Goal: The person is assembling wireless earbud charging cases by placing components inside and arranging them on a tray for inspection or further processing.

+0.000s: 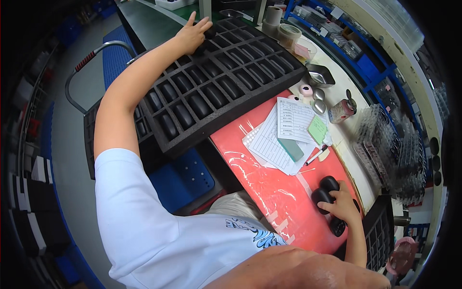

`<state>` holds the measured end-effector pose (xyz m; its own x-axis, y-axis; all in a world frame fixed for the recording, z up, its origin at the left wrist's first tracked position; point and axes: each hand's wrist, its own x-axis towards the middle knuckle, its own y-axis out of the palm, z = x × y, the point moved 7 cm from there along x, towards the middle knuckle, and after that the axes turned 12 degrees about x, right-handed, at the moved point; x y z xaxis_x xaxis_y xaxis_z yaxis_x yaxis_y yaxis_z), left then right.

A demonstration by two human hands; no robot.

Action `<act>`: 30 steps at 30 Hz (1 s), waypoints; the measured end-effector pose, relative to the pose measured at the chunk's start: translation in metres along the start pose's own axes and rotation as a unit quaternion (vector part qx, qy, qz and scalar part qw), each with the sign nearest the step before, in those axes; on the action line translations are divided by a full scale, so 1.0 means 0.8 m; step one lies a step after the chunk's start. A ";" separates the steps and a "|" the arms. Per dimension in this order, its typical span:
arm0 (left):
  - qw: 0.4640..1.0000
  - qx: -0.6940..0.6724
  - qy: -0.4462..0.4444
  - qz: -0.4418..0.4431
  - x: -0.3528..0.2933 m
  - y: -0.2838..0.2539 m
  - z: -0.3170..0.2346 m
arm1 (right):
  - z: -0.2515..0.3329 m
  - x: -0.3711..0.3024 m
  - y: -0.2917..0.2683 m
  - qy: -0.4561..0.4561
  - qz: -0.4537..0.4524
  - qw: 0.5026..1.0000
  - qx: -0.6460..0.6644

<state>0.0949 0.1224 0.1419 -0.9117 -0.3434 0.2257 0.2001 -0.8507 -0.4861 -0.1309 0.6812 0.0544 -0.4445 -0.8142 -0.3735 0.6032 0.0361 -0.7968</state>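
Observation:
At the far left, my left hand (pixel 191 36) reaches over a black foam tray (pixel 190 137), outer fingers stretched. Its other fingers are closed on a black rounded case (pixel 210 32) that is partly hidden by the hand. Black oval cases (pixel 198 104) stand on edge in rows in the tray's slots. At the lower right, my right hand (pixel 342 204) grips a black rounded case (pixel 321 196) above the red mat, thumb across it. Another black case (pixel 329 183) touches it at the far side. Beside my wrist lies a black piece (pixel 338 226) with small marks on its face.
Papers (pixel 293 125), a green note (pixel 317 129) and a marker (pixel 315 155) lie on the red mat (pixel 255 178). Beyond are metal pans (pixel 320 75), tape rolls (pixel 288 34), a jar (pixel 342 111) and stacked clear plastic trays (pixel 385 149). A blue stool (pixel 180 180) stands under the tray.

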 end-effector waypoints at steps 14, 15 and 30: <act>0.660 -0.698 -0.268 0.082 -0.006 0.209 -0.035 | 0.104 0.091 -0.030 -0.134 -0.073 0.988 -0.007; 0.676 -0.652 -0.337 0.065 -0.006 0.219 -0.040 | 0.119 0.112 -0.036 -0.146 -0.070 0.987 0.006; 0.830 -0.444 -0.326 0.084 0.012 0.183 -0.046 | 0.463 0.494 -0.031 -0.345 -0.358 0.863 0.092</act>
<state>0.1018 0.0090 0.0414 -0.4512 -0.8167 0.3597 -0.3030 -0.2389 -0.9226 -0.0764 0.1442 0.1027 -0.2861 -0.7424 0.6058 0.4603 -0.6610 -0.5926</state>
